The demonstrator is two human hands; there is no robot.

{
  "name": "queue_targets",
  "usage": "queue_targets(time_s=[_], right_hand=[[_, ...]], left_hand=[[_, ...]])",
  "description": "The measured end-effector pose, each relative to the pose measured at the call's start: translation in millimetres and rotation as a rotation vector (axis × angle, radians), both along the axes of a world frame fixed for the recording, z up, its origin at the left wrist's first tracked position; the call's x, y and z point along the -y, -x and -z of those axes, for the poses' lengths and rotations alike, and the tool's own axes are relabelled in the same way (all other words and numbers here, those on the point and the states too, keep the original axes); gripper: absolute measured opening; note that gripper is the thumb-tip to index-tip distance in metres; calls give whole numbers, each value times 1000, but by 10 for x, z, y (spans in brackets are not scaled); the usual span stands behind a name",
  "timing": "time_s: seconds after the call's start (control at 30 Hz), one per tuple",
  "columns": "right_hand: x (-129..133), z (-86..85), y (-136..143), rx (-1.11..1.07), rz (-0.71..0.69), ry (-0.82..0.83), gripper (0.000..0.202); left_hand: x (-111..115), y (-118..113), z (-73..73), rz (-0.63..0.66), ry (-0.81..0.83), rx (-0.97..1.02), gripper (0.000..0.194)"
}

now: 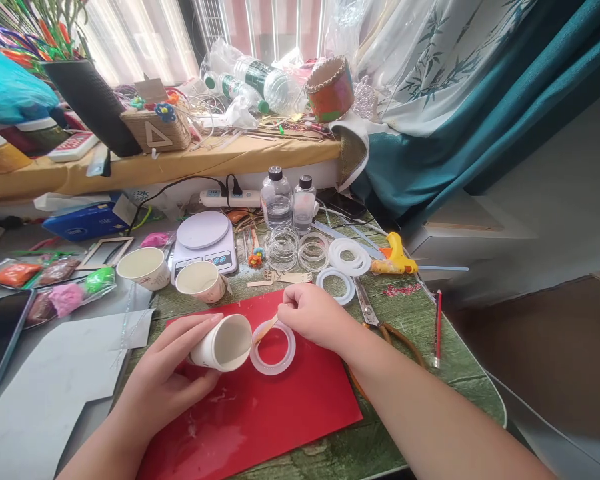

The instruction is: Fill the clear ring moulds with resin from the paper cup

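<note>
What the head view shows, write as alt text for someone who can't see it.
The left hand holds a tilted paper cup beside a white ring on a red sheet, while the right hand holds a wooden stick at the ring's edge. Beyond stand two more cups, a scale and two clear bottles.

A teal curtain (430, 160) hangs right — a phone (1, 340) lies left

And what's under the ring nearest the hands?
The red sheet shows around the ring and through its hole. What lies directly beneath its band is covered, so I can't tell.
</note>
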State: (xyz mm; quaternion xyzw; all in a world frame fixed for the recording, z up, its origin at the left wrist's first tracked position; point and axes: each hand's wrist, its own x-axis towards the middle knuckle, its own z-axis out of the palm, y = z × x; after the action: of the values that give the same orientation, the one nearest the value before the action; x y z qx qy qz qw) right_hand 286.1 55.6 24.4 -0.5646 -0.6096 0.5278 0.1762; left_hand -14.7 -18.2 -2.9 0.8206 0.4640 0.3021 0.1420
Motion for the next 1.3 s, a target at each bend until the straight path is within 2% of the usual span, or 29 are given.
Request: queue_targets(time_s=[0.2, 0.5, 1.3], right_hand=[[3, -3, -4, 5, -3, -4, 22], [6, -9, -2, 2, -6, -2, 21], [1, -11, -7, -7, -15, -3, 23]], left_hand=[[-22, 46, 18, 16, -14, -18, 60], [4, -16, -13, -19, 17, 31, 57], [-19, 36, 1, 7, 1, -2, 61]])
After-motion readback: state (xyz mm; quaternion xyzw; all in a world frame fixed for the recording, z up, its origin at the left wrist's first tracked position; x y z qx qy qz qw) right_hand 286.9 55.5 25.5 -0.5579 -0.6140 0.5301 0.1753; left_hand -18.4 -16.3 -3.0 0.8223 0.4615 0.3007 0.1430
